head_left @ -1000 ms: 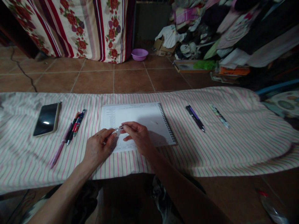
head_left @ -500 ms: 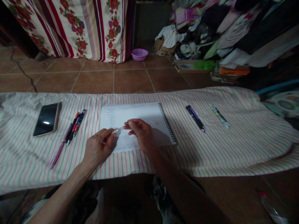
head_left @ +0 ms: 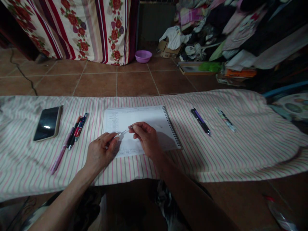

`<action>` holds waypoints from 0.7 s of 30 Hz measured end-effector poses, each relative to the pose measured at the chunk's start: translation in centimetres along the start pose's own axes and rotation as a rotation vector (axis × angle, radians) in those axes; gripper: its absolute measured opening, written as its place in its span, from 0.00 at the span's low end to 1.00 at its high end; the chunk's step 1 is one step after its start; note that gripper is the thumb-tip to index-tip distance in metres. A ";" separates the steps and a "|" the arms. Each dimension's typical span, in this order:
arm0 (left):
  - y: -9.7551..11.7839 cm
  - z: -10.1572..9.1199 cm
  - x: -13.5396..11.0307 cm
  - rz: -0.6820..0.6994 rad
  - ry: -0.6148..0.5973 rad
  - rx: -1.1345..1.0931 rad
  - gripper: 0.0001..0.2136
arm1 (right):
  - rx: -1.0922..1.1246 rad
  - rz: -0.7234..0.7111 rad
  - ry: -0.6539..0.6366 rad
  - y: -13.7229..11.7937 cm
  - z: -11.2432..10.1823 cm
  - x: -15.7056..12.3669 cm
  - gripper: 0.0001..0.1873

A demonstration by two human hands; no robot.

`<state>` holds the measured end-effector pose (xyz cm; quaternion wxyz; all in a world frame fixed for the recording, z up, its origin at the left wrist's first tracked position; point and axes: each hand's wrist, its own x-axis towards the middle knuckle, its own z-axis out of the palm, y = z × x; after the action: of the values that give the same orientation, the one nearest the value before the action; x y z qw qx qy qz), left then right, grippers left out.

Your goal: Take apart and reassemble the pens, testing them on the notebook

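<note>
Over a spiral notebook point(head_left: 146, 116) with a printed white page, both hands pinch the ends of a thin, pale, slightly see-through stick point(head_left: 123, 132), like a slim pen part. My left hand point(head_left: 99, 150) grips its lower left end between thumb and fingers. My right hand point(head_left: 146, 138) pinches near its upper right end, where a small dark tip point(head_left: 130, 127) shows at the fingertips. The stick's exact kind is too small to make out, and the fingers hide both ends partly.
A phone point(head_left: 47, 124) and several pens point(head_left: 76, 130) lie on the striped cloth point(head_left: 154, 168) at left. To the right are a purple-and-black pen point(head_left: 201, 122) and a patterned pen point(head_left: 225, 119). A purple basin point(head_left: 143, 56) stands on the tiled floor beyond, beside piled clothes.
The right fingertips have shifted very slightly, and a little more of the thin stick shows between the hands. Everything else stays in place.
</note>
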<state>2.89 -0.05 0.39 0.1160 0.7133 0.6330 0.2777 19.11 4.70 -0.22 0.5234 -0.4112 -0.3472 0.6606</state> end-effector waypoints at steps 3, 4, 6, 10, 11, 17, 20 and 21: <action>-0.1 0.0 0.0 0.001 -0.003 0.001 0.14 | 0.005 0.022 0.000 -0.3 0.1 0.0 0.07; -0.1 0.0 0.0 0.002 -0.004 0.000 0.14 | 0.005 0.025 -0.009 -0.3 0.1 0.0 0.08; -0.2 0.1 0.0 0.005 -0.002 -0.002 0.14 | -0.004 0.024 -0.044 -0.2 0.0 0.0 0.08; -0.1 0.1 0.0 0.006 -0.008 0.003 0.14 | -0.035 0.006 -0.098 0.0 -0.3 0.0 0.07; -0.1 0.1 0.0 0.006 -0.009 0.006 0.14 | -0.038 0.001 -0.094 0.1 -0.4 0.1 0.06; -0.2 0.0 0.0 0.014 0.012 0.001 0.13 | -0.103 -0.033 -0.089 0.3 -0.7 0.1 0.08; -0.2 0.1 0.0 0.006 0.019 0.009 0.14 | -0.144 -0.041 -0.094 0.3 -0.8 0.1 0.10; -0.2 0.1 0.0 0.006 0.021 0.010 0.14 | -0.162 -0.044 -0.095 0.3 -0.9 0.1 0.10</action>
<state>2.73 -0.03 0.20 0.1048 0.7126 0.6336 0.2824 19.76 4.71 -0.84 0.4859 -0.4127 -0.4328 0.6374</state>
